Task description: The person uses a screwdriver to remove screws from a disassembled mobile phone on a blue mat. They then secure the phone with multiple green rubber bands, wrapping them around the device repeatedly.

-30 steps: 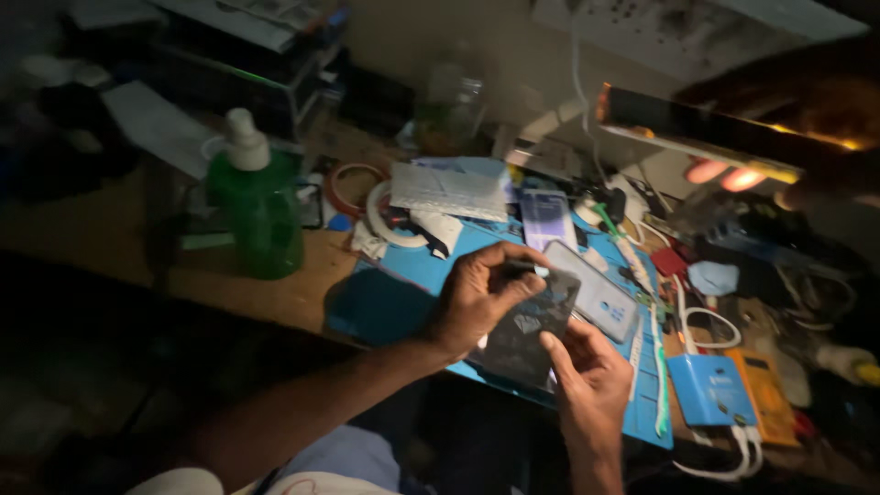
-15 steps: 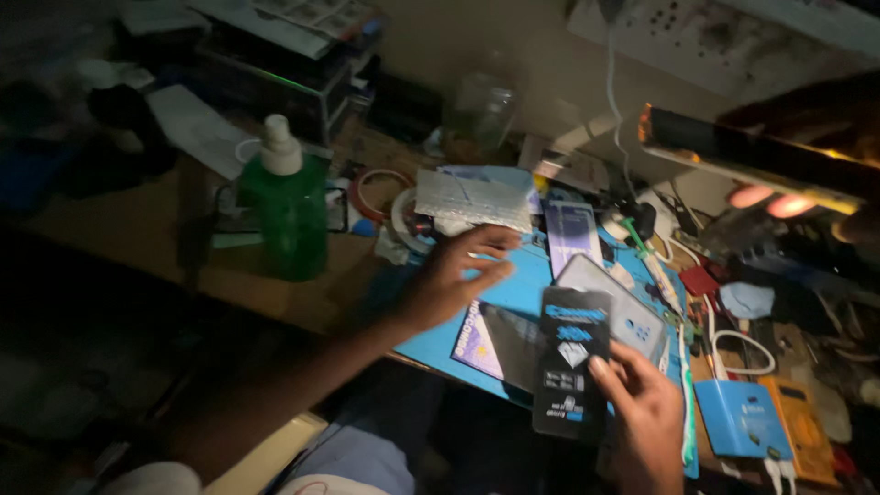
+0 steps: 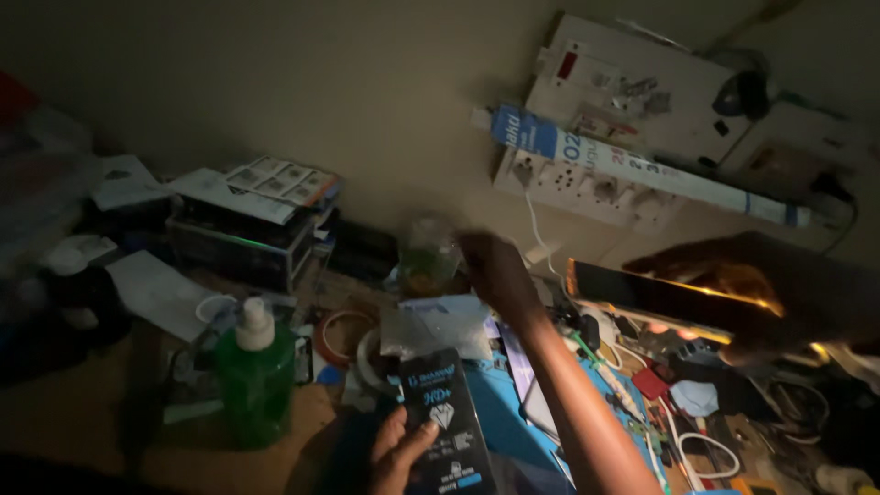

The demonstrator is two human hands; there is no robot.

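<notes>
My left hand (image 3: 396,456) is at the bottom centre, gripping a black flat packet (image 3: 445,422) with a diamond emblem by its lower left edge, held upright. My right arm crosses from the bottom right. My right hand (image 3: 490,268) is stretched out over the blue mat (image 3: 495,394), beside a small clear jar (image 3: 427,257) at the back of the desk. That hand is blurred, so its fingers are unclear. A clear plastic bag (image 3: 438,325) lies just below the jar.
A green pump bottle (image 3: 255,371) stands at the left. Another person's hand (image 3: 761,293) holds a phone with a glowing edge at the right. Cables, tape rolls and small tools crowd the desk. A socket board (image 3: 587,188) hangs on the wall.
The view has tilted up toward the wall. The black packet, held from the right before, now sits in my left hand, and my right hand has reached out to the jar.
</notes>
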